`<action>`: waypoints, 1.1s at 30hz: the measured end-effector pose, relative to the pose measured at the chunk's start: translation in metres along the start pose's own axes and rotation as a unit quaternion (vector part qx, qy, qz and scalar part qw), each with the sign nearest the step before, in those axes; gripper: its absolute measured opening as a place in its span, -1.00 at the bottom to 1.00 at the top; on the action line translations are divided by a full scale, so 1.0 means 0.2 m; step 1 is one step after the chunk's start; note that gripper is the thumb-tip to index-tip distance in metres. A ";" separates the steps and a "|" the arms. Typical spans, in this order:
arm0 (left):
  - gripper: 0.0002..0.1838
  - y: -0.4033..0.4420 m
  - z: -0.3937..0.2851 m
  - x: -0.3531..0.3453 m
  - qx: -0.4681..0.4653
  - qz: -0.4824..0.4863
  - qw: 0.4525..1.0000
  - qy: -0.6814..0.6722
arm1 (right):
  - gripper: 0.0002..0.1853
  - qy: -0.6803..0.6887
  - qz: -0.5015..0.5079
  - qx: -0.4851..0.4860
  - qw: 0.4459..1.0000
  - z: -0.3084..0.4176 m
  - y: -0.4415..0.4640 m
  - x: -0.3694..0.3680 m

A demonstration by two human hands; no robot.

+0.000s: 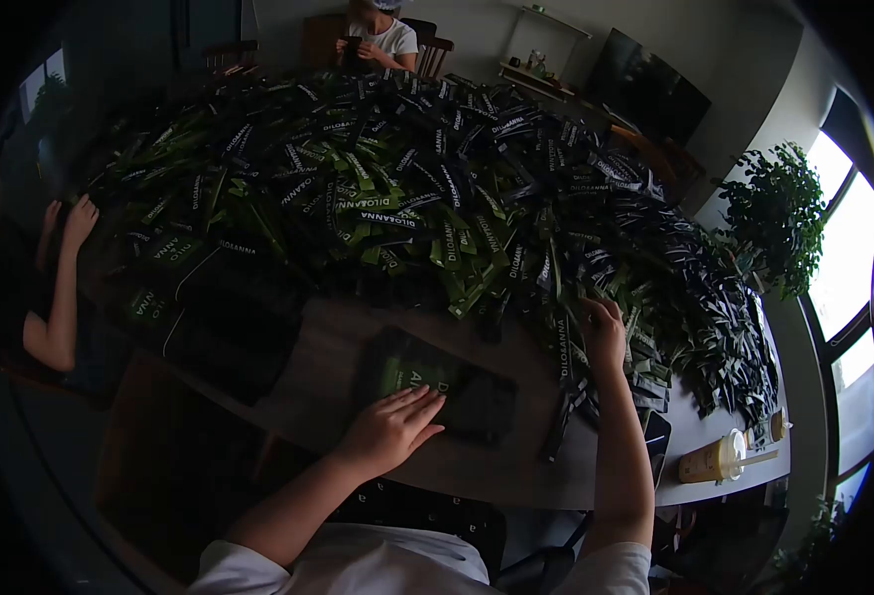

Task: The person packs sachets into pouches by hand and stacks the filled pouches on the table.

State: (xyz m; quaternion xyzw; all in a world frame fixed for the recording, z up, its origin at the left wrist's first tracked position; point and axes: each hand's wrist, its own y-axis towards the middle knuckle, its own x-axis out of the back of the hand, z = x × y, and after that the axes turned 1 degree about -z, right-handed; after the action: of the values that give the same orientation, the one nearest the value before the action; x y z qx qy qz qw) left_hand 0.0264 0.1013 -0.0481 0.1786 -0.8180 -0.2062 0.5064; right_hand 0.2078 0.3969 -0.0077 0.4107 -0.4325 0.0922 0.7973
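Note:
My left hand (395,428) lies flat on a dark pouch with a green printed label (412,359), fingers stretched out and pressing its near side. The pouch rests on the table in front of me. My right hand (604,335) reaches to the near edge of a large heap of black and green stick sachets (377,188), many printed DILO&ANNA. Its fingers are curled among the sachets; what they grip is hidden. Just left of it lies a long black sachet (562,352).
More dark pouches (229,332) lie on the table (328,367) to the left. A lidded drink cup with a straw (710,461) stands at the right edge. One person (389,40) sits across the heap; another person's hand (82,220) is at the left.

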 end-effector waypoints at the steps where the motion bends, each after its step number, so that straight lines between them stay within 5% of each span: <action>1: -0.57 -0.01 0.00 0.00 0.001 0.000 1.000 0.004 | -0.79 0.044 -0.054 0.032 0.997 0.02 0.03 0.00; 3: -0.52 -0.01 0.00 0.00 0.011 -0.006 1.000 -0.016 | -0.84 0.058 -0.170 0.041 0.983 0.11 0.07 0.08; 5: -0.47 -0.01 -0.02 0.04 0.028 0.008 0.999 -0.020 | -0.84 0.135 -0.206 -0.037 0.968 0.19 0.07 0.17; 7: -0.34 -0.01 -0.02 0.05 0.043 0.032 0.998 -0.044 | -0.93 0.186 -0.224 -0.010 0.957 0.35 0.00 0.30; 9: -0.32 -0.02 -0.02 0.04 0.045 0.029 0.998 -0.016 | -0.89 0.397 -0.236 0.022 0.887 0.44 -0.15 0.35; 10: -0.33 -0.02 -0.02 0.04 0.028 -0.002 1.000 0.012 | -0.90 0.382 -0.196 0.011 0.903 0.49 -0.31 0.44; 11: -0.36 -0.03 -0.02 0.03 0.019 0.000 0.999 0.033 | -0.86 0.357 -0.275 0.074 0.890 0.59 -0.41 0.45; 12: -0.39 -0.02 -0.02 0.04 0.011 0.003 0.999 0.053 | -0.84 0.507 -0.236 0.081 0.825 0.65 -0.54 0.45; 21: -0.36 -0.04 -0.10 0.18 0.080 -0.031 0.993 -0.081 | -0.83 0.574 -0.202 0.092 0.788 0.82 -0.51 0.23; 26: -0.38 -0.07 -0.13 0.29 0.106 -0.213 0.968 -0.078 | -0.83 0.588 -0.192 0.104 0.779 0.91 -0.49 0.19; 33: -0.39 -0.17 -0.22 0.12 -0.010 -0.105 0.994 0.012 | -0.82 0.599 -0.178 0.115 0.773 0.98 -0.48 0.15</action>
State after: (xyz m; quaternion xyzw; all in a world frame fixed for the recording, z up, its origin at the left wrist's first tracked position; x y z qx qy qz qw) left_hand 0.0583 0.0527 -0.0305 0.2605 -0.7866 -0.2641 0.4937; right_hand 0.1541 0.1851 0.0164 0.4305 0.2267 0.2248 0.8443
